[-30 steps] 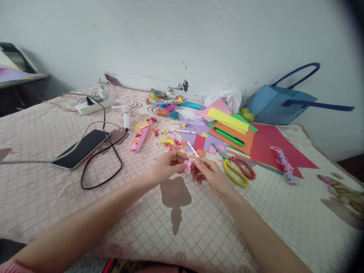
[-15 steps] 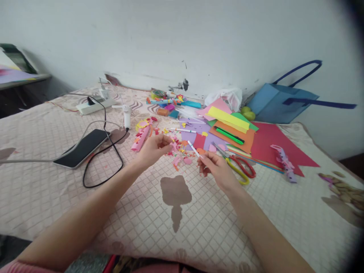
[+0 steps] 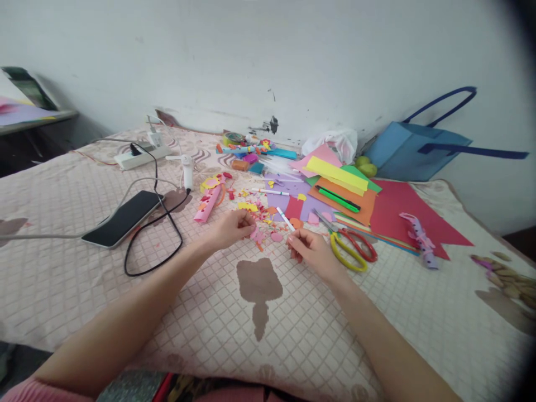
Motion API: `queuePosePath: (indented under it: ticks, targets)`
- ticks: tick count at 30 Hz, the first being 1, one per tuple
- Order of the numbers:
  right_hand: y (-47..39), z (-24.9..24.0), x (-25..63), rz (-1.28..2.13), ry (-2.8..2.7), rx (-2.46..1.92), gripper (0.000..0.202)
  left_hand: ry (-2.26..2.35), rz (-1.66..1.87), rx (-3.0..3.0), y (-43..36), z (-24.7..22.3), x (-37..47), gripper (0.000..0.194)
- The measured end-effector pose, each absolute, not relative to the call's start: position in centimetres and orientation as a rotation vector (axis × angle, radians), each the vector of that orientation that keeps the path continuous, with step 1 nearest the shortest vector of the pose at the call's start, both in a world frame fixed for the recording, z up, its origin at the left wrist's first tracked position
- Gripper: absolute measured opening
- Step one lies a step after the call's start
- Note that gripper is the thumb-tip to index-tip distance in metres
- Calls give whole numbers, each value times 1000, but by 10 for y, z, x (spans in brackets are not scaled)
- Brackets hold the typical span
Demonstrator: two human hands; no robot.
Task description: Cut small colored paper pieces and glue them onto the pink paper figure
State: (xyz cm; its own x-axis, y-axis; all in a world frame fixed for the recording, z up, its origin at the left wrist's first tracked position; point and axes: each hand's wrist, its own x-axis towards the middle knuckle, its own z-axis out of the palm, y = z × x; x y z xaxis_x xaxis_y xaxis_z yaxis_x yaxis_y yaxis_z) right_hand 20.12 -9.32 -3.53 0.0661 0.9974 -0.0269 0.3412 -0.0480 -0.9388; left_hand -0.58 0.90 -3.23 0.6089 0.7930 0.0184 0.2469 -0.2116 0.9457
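Lowered since the earlier frame: left hand (image 3: 235,228), thumb and fingers nearly together beside pink paper cutouts (image 3: 258,235) on the cloth (image 3: 301,318); hold, I cannot tell. Right hand (image 3: 316,252): fingers pinching a white marker (image 3: 285,219), apparently kept handy; outward, scissors (image 3: 334,242), handles toward the wearer, likely for easy reach.

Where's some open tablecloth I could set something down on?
Bare tablecloth stretches between both forearms, nearer you than the left hand and right hand. Another free patch lies between the right forearm and the purple roll. Beyond the hands it's crowded with paper scraps and coloured sheets; scissors lie by the right hand.
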Motion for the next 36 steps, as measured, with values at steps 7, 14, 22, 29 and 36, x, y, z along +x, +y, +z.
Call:
queuePosePath:
  ticks: [7, 14, 22, 29, 36]
  targets:
    - [-95, -34, 186, 595, -1678, -1558, 8, 847, 606, 1759, 14, -40, -9, 16]
    - [-74, -33, 170, 287, -2092, -1488, 19, 822, 561, 1642, 16, -33, -11, 23]
    - [-58, -41, 168, 167, -2305, -1447, 22, 759, 534, 1506, 18, -30, -13, 26]
    - [-58, -47, 168, 210, -2249, -1417, 16, 795, 492, 1495, 19, -30, -15, 20]
    - [-67, -33, 167, 681, -1723, -1409, 16, 724, 460, 1426, 14, -27, -12, 24]
